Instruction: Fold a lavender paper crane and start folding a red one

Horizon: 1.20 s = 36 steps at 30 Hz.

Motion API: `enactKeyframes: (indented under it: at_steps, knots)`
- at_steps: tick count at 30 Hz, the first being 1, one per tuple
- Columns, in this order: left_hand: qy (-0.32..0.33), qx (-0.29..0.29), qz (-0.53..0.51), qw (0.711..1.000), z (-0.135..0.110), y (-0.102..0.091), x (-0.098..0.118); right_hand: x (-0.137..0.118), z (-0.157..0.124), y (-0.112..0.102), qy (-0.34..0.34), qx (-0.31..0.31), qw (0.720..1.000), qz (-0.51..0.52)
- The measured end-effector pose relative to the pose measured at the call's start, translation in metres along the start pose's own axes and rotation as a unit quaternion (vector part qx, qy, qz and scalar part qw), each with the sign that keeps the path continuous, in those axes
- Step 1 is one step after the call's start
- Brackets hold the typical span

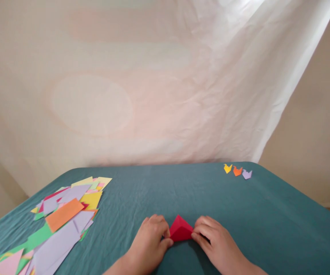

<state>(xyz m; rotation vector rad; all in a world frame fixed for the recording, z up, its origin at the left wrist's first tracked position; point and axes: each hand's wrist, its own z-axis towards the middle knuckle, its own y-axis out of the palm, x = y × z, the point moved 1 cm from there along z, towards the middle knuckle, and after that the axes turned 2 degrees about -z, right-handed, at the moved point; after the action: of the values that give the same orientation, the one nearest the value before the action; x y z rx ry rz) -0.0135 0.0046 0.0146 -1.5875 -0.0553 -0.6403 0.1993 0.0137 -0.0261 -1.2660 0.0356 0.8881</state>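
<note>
red folded paper [181, 230] between both hands [154, 235]

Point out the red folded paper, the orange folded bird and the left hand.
Red folded paper [181, 233], head view: its front face.
Orange folded bird [237, 172], head view: its body.
Left hand [152, 236], head view: back of the hand.

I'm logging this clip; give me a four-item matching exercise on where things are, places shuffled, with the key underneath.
Things
1. Red folded paper
2. Loose paper sheets
3. Small paper birds
4. Hanging cloth

Places
A. Far right part of the table
B. Near edge, pinched at both sides
C. Behind the table
D. Heaped on the table's left

Pairs: 1-B, 2-D, 3-A, 4-C
</note>
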Motion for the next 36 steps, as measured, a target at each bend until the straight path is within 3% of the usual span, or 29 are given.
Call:
enactKeyframes:
  at_steps: [10, 17, 19, 20, 24, 26, 27, 29, 32, 36]
  knots:
    - [0.029, 0.008, -0.096, 0.995, 0.001, 0.003, -0.003, 0.004, 0.000, 0.003, 0.015, -0.005, 0.997, 0.069]
    - [0.013, -0.014, -0.201, 0.979, 0.001, 0.003, 0.000, -0.002, -0.001, 0.004, -0.033, 0.008, 0.996, 0.083]
    - [-0.038, -0.032, -0.315, 0.948, 0.001, 0.001, -0.002, -0.003, 0.000, 0.002, -0.068, 0.042, 0.994, 0.080]
    - [-0.070, -0.044, -0.390, 0.917, 0.001, 0.000, -0.004, -0.003, 0.000, 0.000, -0.088, 0.062, 0.991, 0.075]
    - [-0.142, -0.132, -0.643, 0.741, 0.006, -0.005, -0.006, -0.008, 0.002, -0.014, -0.155, 0.113, 0.981, 0.037]
    - [-0.148, -0.184, -0.697, 0.677, 0.014, -0.004, -0.005, -0.013, 0.006, -0.021, -0.187, 0.115, 0.975, 0.017]
    - [-0.151, -0.199, -0.709, 0.660, 0.019, -0.003, -0.005, -0.015, 0.008, -0.025, -0.204, 0.110, 0.973, 0.008]
    - [-0.149, -0.203, -0.721, 0.645, 0.032, 0.002, -0.006, -0.018, 0.014, -0.030, -0.232, 0.095, 0.968, -0.009]
    - [-0.148, -0.179, -0.721, 0.653, 0.050, 0.011, -0.010, -0.015, 0.026, -0.035, -0.230, 0.073, 0.970, -0.016]
    - [-0.122, -0.084, -0.726, 0.672, 0.059, 0.017, -0.014, -0.004, 0.042, -0.030, -0.172, 0.049, 0.984, 0.023]
